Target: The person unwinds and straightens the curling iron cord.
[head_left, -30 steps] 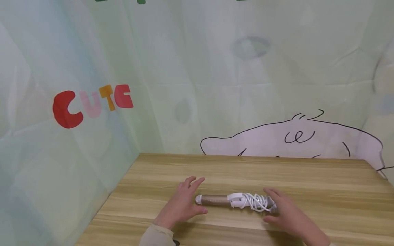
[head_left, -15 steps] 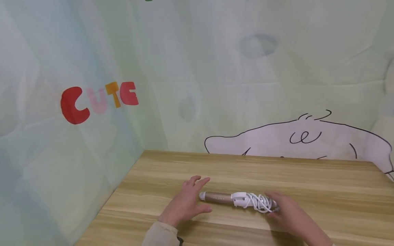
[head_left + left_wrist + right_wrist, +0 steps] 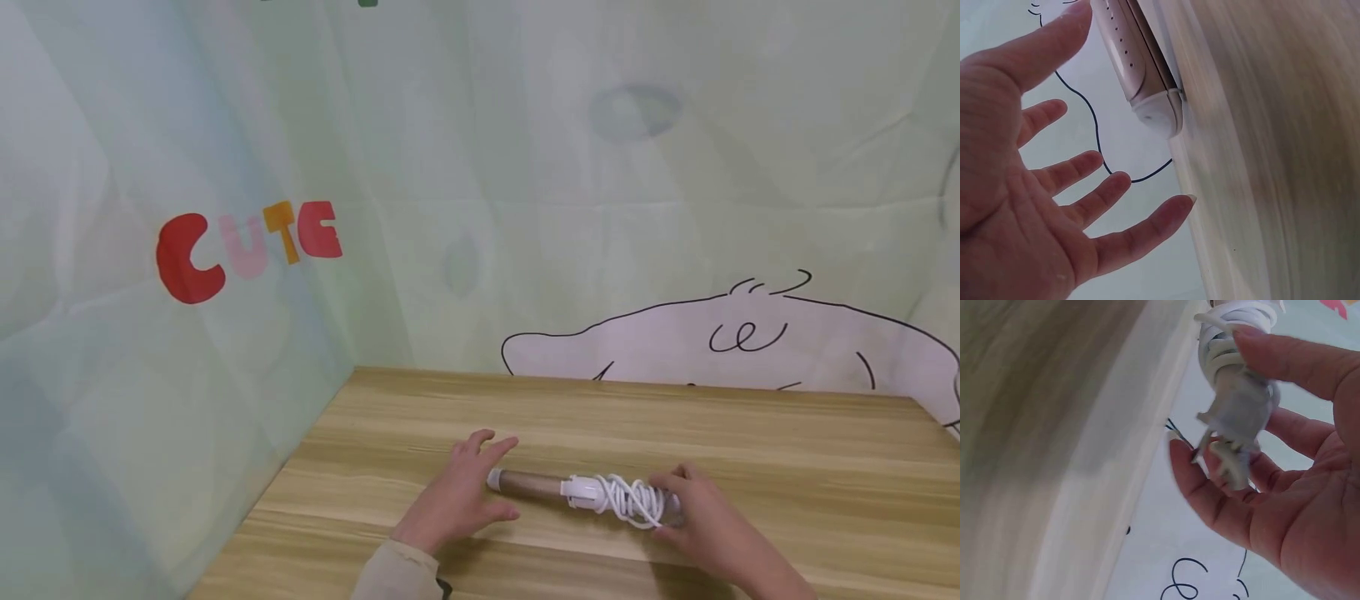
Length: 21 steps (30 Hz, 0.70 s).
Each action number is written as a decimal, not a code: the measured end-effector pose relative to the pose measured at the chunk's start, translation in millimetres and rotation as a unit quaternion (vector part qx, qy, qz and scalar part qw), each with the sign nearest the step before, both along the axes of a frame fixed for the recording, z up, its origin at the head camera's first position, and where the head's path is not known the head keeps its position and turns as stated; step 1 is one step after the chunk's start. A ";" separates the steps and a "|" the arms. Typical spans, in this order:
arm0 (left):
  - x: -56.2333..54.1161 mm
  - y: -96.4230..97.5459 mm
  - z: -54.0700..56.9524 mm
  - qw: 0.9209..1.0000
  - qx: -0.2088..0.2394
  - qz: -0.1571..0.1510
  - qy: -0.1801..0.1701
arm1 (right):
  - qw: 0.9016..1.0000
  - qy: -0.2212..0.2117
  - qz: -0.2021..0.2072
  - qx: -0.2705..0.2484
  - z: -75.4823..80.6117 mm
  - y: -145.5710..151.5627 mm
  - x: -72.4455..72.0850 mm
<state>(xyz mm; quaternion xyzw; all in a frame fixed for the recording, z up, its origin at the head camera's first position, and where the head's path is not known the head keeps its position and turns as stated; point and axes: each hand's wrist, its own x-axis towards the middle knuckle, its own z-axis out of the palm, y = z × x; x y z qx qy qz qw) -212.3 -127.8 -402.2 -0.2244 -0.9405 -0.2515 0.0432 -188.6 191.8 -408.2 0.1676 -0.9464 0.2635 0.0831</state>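
Observation:
A curling iron (image 3: pixel 532 485) with a rose-gold barrel and white tip lies across the table, tip to the left. White cord (image 3: pixel 630 502) is wound around its handle. My right hand (image 3: pixel 708 521) grips the handle end, thumb on the near side and fingers on the far side. In the right wrist view the thumb presses the wound cord (image 3: pixel 1229 359), and fingers curl about the handle's end. Beside the tip, my left hand (image 3: pixel 453 500) is held with fingers spread. The left wrist view shows a gap between that palm and the barrel (image 3: pixel 1138 56), which has small holes.
The wood-grain table (image 3: pixel 420 400) reaches back to a pale printed cloth (image 3: pixel 480 208). Cloth also hangs along the left side, bearing coloured letters (image 3: pixel 191 258). A line-drawn cartoon figure (image 3: pixel 637 350) shows behind the far edge.
My right hand has drawn in on the handle and taken hold of it. The curling iron has rolled, turning its white hinge part. My left hand stays spread by the tip; the view shifted slightly.

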 end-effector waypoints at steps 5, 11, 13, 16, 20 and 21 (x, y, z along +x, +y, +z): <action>0.1 1.2 -1.9 1.000 -0.015 -0.001 0.014 | 1.000 -0.005 -0.001 -0.022 8.1 -5.0 5.8; -0.4 6.7 -0.4 0.999 -0.028 0.008 0.037 | 0.998 -0.042 -0.014 -0.048 24.2 -10.4 12.1; -0.3 8.4 -0.6 0.998 -0.040 0.018 0.045 | 0.998 -0.028 -0.012 -0.050 28.0 -13.7 15.4; 0.1 11.6 -2.8 0.996 -0.058 0.023 0.058 | 0.999 -0.006 -0.010 -0.049 32.9 -19.6 20.7; 1.2 16.1 -7.1 0.996 -0.066 0.008 0.062 | 0.998 0.038 -0.010 -0.039 36.7 -26.9 27.6; 1.4 17.0 -8.3 0.996 -0.064 0.003 0.060 | 0.998 0.057 -0.007 -0.035 36.7 -28.4 29.0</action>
